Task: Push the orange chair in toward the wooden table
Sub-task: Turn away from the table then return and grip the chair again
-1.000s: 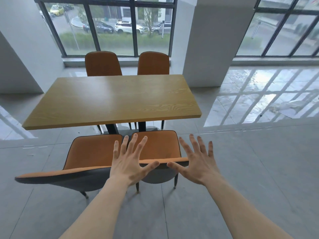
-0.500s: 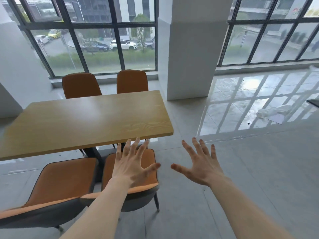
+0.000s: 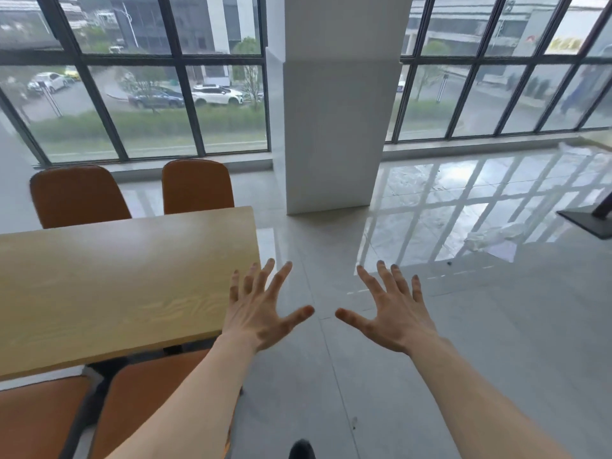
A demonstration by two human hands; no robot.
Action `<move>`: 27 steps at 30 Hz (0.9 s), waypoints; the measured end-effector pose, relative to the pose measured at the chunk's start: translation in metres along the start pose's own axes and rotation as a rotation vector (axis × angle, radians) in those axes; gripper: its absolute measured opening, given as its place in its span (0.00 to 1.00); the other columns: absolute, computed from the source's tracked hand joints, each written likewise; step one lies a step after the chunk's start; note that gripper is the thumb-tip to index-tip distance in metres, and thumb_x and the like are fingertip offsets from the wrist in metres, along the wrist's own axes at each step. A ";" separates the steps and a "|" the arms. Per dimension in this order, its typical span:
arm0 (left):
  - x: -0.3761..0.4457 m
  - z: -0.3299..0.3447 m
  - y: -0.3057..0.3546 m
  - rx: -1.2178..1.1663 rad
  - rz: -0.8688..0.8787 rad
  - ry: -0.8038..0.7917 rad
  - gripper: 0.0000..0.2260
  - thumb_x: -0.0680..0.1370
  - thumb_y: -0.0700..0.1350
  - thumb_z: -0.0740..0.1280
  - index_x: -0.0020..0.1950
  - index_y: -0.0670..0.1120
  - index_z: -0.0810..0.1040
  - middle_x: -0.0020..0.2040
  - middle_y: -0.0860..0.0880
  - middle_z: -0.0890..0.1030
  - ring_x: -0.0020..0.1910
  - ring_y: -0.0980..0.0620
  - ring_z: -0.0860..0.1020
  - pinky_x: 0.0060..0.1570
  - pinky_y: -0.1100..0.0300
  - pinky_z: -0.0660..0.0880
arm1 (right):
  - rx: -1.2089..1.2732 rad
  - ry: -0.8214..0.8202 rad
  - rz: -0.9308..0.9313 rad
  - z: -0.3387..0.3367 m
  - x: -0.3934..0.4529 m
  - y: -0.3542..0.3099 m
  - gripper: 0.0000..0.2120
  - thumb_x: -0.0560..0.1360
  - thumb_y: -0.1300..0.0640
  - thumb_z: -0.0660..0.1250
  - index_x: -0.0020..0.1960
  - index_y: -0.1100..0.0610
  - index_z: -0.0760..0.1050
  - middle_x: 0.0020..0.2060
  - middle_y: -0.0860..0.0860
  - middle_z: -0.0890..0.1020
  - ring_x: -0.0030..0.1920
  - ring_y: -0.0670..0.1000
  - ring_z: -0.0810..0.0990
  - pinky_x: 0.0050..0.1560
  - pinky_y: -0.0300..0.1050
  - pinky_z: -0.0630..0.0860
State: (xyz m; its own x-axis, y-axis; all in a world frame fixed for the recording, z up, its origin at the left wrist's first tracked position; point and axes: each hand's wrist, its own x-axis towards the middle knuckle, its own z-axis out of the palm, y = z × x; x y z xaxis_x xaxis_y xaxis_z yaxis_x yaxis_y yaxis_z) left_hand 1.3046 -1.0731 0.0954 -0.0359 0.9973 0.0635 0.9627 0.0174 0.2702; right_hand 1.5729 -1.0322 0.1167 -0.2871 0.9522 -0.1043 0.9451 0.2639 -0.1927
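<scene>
Both hands hang in the air with fingers fanned wide, holding nothing — the left hand (image 3: 261, 313) over the table's near right corner, the right hand (image 3: 394, 318) over bare floor (image 3: 480, 342). Under the left forearm sits the orange chair (image 3: 149, 402), its seat tucked partly beneath the wooden table (image 3: 116, 283). Four orange chairs show — two near, two on the far side.
</scene>
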 end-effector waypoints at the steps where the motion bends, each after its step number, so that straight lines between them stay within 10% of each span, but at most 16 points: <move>1: 0.028 0.006 0.001 -0.005 0.002 0.008 0.44 0.69 0.83 0.46 0.79 0.67 0.36 0.84 0.53 0.42 0.81 0.47 0.36 0.76 0.41 0.29 | -0.003 0.004 0.002 -0.003 0.025 0.008 0.54 0.64 0.12 0.42 0.82 0.37 0.36 0.84 0.49 0.38 0.82 0.54 0.33 0.80 0.65 0.33; 27: 0.719 0.025 -0.125 0.005 -0.333 0.117 0.43 0.69 0.83 0.43 0.79 0.67 0.36 0.84 0.56 0.43 0.81 0.50 0.36 0.75 0.45 0.27 | -0.028 -0.060 -0.294 -0.106 0.804 0.053 0.53 0.65 0.13 0.41 0.83 0.38 0.38 0.84 0.51 0.40 0.83 0.54 0.34 0.81 0.62 0.35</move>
State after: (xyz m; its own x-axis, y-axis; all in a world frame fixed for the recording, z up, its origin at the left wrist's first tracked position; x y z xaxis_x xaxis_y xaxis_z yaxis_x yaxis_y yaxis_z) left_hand 1.1648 -0.3561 0.0835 -0.3785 0.9220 0.0821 0.8941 0.3412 0.2901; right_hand 1.4086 -0.2361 0.1259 -0.5569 0.8238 -0.1057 0.8238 0.5318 -0.1963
